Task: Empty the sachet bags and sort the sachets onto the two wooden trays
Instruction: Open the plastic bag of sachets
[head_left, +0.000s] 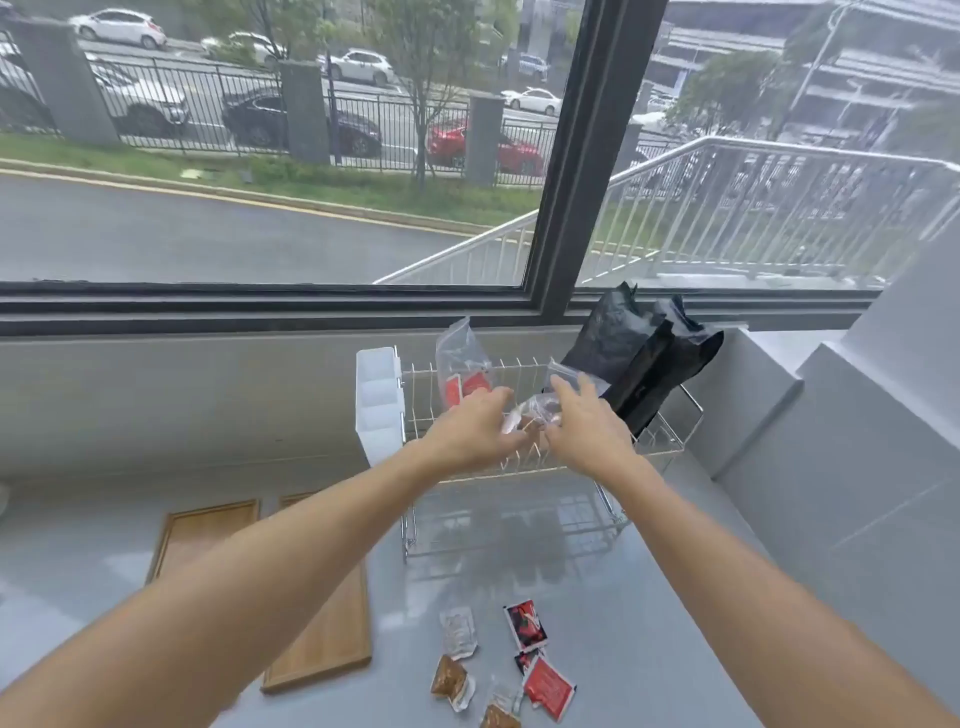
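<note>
Both arms reach forward into a white wire rack (670, 447). My left hand (475, 431) and my right hand (584, 423) together grip a clear sachet bag (532, 410) with brownish sachets inside, held over the rack. A second clear bag (460, 364) with red sachets stands upright in the rack's left part. Two wooden trays (208, 530) (327, 639) lie at the left on the grey counter, partly hidden by my left forearm. Loose sachets lie near the front: red ones (548, 686), a clear one (458, 631) and brown ones (448, 678).
Black bags (639, 358) lean in the rack's right part against the window ledge. A white plastic compartment box (378, 400) stands on edge at the rack's left. A grey stepped wall (831, 415) bounds the right side.
</note>
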